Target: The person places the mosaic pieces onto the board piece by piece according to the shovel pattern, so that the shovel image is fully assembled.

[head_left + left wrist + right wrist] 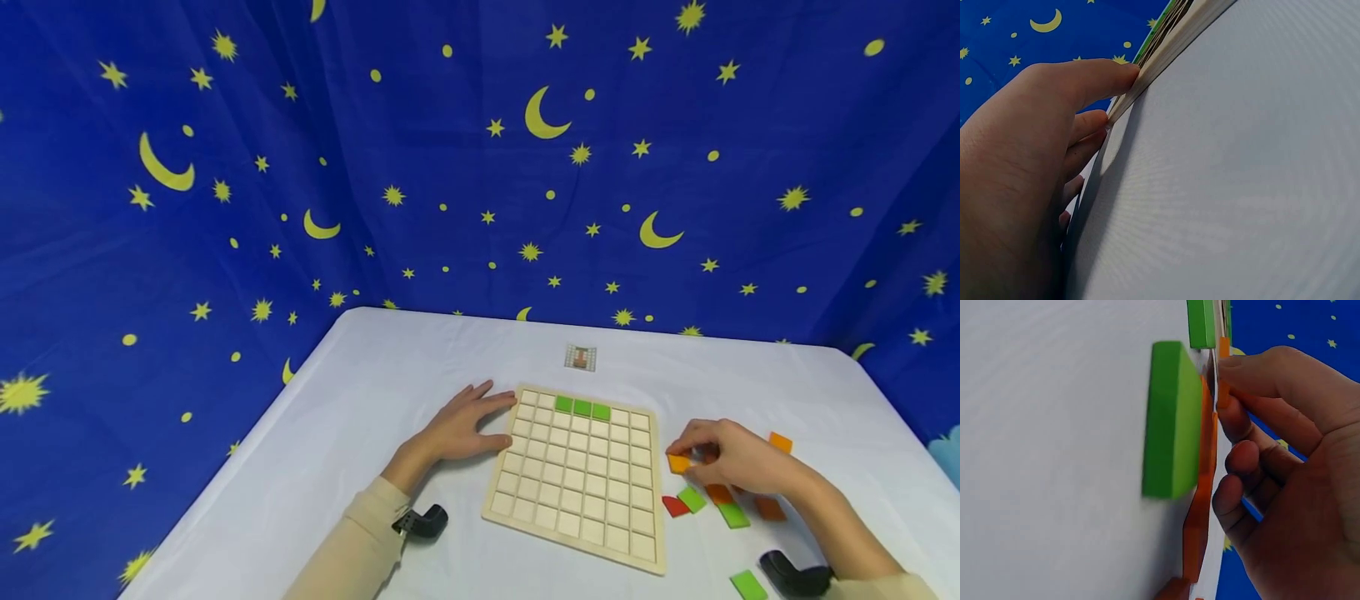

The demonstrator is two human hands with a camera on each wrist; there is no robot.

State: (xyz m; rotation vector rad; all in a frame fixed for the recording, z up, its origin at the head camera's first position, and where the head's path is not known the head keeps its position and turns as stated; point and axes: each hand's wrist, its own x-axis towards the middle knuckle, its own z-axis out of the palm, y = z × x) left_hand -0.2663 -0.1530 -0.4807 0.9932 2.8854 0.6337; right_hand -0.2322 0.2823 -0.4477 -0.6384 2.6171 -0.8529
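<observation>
A square wooden grid board [573, 479] lies on the table, with three green tiles [582, 407] set side by side in its far row. Along the board's left edge rests my left hand [463, 423], fingers spread; its thumb and fingertips touch the rim in the left wrist view. To the right of the board, my right hand [738, 457] pinches an orange tile [678, 463] between thumb and fingers. The right wrist view shows that orange tile [1224, 374] held just above the table. Beneath and around this hand lie loose green, red and darker orange tiles.
A small picture card [581, 357] lies beyond the board. Another green tile [748, 585] is near the front right, and a red rounded piece [676, 506] sits by the board's right edge. A blue star-patterned cloth [480, 167] hangs behind the white table [442, 350].
</observation>
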